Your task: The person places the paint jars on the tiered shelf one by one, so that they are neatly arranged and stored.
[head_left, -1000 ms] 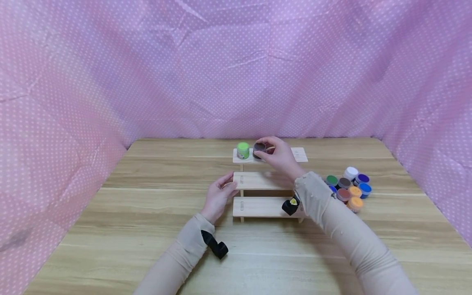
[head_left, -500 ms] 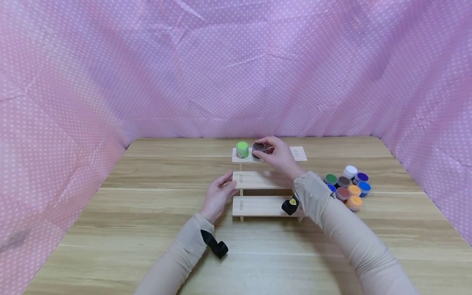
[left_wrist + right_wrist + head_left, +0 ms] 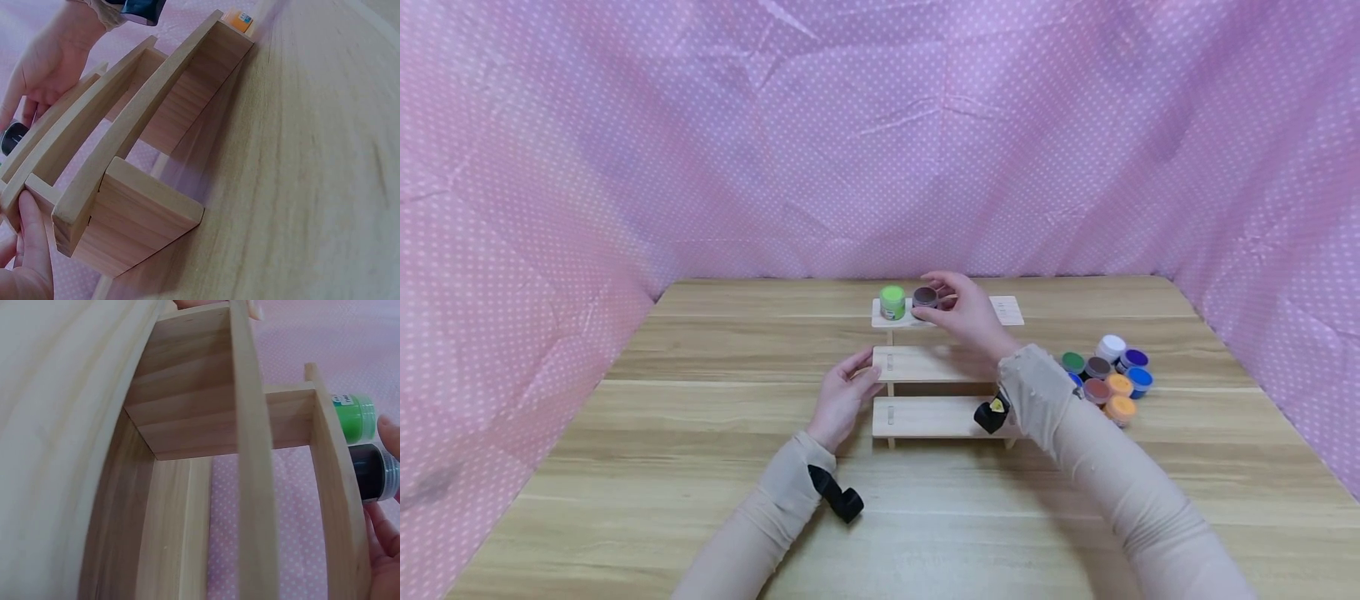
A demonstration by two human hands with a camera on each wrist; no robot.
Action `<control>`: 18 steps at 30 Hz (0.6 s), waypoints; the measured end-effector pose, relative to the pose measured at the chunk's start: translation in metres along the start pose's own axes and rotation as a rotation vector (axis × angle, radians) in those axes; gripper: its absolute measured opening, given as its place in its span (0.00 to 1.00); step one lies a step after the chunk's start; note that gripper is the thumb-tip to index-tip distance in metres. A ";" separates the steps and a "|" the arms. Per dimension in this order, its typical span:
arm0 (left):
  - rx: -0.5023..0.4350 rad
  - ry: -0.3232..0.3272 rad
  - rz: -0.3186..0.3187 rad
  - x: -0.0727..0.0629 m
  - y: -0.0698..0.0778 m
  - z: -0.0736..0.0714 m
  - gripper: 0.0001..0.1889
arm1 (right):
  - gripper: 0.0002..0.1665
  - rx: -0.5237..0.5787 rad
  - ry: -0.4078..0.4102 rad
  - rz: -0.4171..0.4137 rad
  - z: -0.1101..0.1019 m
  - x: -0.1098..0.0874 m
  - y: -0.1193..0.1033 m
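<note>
A three-tier wooden display rack stands on the table. My left hand holds the left end of its middle shelf, thumb at the front edge; fingertips press the wood in the left wrist view. On the top shelf sits a paint jar with a light green lid. Just right of it, upright, is a dark brown paint jar. Around this jar is my right hand, its index finger raised off the lid and the thumb low at the jar's front. The right wrist view shows the dark jar beside the green one.
Several lidded paint jars cluster on the table right of the rack, including a white one, a blue one and an orange one. My right forearm partly covers this group. Pink dotted cloth hangs behind the wooden table.
The right hand's index finger has lifted away from the dark jar's lid, loosening around it. The jar stays beside the green one. My left hand keeps its place on the rack.
</note>
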State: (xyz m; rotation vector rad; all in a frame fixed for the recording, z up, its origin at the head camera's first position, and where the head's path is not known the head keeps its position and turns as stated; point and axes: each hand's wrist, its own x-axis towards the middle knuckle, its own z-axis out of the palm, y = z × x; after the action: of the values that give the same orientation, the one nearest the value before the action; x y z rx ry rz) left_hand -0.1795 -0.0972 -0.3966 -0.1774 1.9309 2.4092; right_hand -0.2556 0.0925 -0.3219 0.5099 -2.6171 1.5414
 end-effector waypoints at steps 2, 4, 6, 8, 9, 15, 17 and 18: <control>0.004 -0.001 0.000 0.000 0.000 0.000 0.24 | 0.33 0.018 -0.009 0.016 -0.003 -0.001 0.000; 0.006 0.001 -0.002 0.000 -0.001 0.000 0.24 | 0.34 0.032 -0.014 0.024 -0.006 -0.003 -0.001; 0.002 0.004 -0.004 0.000 -0.001 0.000 0.24 | 0.34 0.042 -0.014 0.019 -0.009 -0.006 -0.001; -0.003 0.005 0.001 0.000 -0.001 0.000 0.24 | 0.33 0.042 -0.002 -0.004 -0.013 -0.009 -0.001; -0.007 0.007 0.002 0.000 -0.001 0.000 0.24 | 0.33 0.048 0.003 -0.014 -0.014 -0.011 0.000; -0.015 0.015 0.006 0.000 -0.001 0.001 0.23 | 0.29 0.084 0.042 -0.063 -0.021 -0.021 0.004; -0.013 0.012 0.012 0.000 -0.001 0.001 0.23 | 0.28 0.077 0.047 -0.070 -0.022 -0.025 0.007; -0.015 0.012 0.011 0.001 -0.001 0.001 0.23 | 0.27 0.070 0.049 -0.072 -0.022 -0.028 0.008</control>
State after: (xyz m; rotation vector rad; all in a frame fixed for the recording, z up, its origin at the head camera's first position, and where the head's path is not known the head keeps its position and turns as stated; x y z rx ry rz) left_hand -0.1799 -0.0962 -0.3978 -0.1818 1.9242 2.4361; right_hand -0.2345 0.1219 -0.3237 0.5583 -2.4884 1.6063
